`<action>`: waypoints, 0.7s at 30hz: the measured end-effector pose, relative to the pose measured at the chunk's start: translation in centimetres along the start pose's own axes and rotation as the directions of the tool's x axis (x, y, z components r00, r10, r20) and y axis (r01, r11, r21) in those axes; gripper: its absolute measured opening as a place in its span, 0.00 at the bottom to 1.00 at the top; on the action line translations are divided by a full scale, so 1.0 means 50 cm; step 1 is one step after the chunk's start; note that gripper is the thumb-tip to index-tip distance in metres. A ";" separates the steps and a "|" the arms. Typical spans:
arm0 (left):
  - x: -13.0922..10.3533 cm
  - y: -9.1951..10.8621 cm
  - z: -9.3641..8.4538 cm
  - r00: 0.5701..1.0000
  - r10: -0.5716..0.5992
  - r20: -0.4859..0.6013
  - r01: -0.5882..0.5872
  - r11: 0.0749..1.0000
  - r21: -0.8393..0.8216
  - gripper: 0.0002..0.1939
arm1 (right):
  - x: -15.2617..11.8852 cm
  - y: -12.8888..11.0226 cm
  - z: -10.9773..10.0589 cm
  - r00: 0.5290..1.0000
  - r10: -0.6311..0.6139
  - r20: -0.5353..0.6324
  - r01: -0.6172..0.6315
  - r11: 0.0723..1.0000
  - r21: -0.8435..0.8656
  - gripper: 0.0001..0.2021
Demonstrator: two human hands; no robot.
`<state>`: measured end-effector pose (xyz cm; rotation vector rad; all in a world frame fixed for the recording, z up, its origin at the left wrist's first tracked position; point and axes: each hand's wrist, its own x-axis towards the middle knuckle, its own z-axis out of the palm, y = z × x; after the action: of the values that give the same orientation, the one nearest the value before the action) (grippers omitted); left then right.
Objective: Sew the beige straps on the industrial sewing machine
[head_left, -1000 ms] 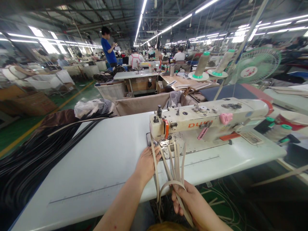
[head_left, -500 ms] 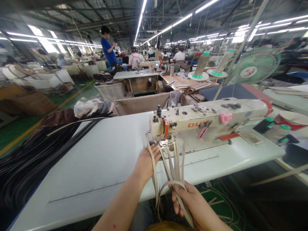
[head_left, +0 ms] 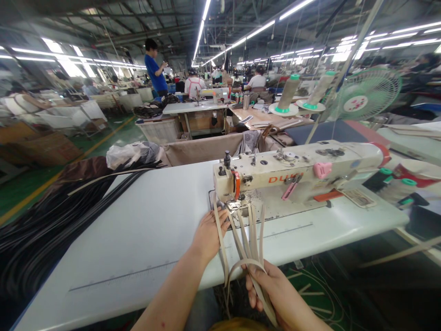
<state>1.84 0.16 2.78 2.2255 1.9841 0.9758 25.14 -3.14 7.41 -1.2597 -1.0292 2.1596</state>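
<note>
A bundle of narrow beige straps [head_left: 254, 232] fans out from my right hand [head_left: 267, 287], whose fingers are closed around it below the table's front edge. One strap runs up to the presser foot [head_left: 236, 205] of the sewing machine [head_left: 299, 170]. My left hand [head_left: 208, 234] lies flat on the table beside the needle area, fingers stretched forward with the tips against that strap. Across the back of this hand drapes another beige strap [head_left: 220, 234], hanging down past the edge. Whether the left fingertips pinch anything is hidden.
Long black strips [head_left: 79, 207] are heaped at the table's left. Behind the table sits a fabric-lined bin [head_left: 203, 149]. Thread cones [head_left: 288, 94] and a green fan [head_left: 368, 94] stand at the right. Beige offcuts [head_left: 313, 294] lie on the floor. Several people are farther back.
The strap over my left hand has slid slightly right and downward, its upper end now lower beside the machine head. Both hands stay in nearly the same place.
</note>
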 end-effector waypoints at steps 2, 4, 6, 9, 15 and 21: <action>0.000 -0.001 0.002 1.000 -0.007 -0.011 0.007 1.000 -0.004 0.18 | 0.000 0.001 -0.001 1.000 -0.015 0.007 0.015 1.000 0.000 0.25; 0.000 -0.001 0.004 1.000 -0.013 -0.021 0.013 1.000 -0.010 0.18 | 0.000 0.003 -0.001 1.000 -0.024 0.011 0.024 1.000 0.002 0.25; 0.000 -0.001 0.004 1.000 -0.013 -0.021 0.012 1.000 -0.017 0.19 | 0.000 0.003 -0.001 0.999 -0.027 0.017 0.027 1.000 0.009 0.25; 0.000 0.000 0.000 1.000 -0.004 -0.015 0.003 1.000 -0.029 0.19 | 0.001 0.002 -0.001 0.999 -0.029 0.014 0.028 1.000 0.013 0.24; 0.000 0.001 -0.005 1.000 -0.002 -0.018 0.002 1.000 -0.027 0.18 | 0.002 0.003 -0.001 1.000 0.003 0.003 -0.003 1.000 0.011 0.26; 0.001 0.003 -0.006 1.000 0.008 -0.013 -0.008 1.000 -0.024 0.18 | -0.001 0.012 -0.008 0.999 -0.026 0.031 0.026 1.000 0.012 0.22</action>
<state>1.84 0.07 3.08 2.2224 1.9592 1.0116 25.50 -3.43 6.84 -1.2047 -1.0380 2.1686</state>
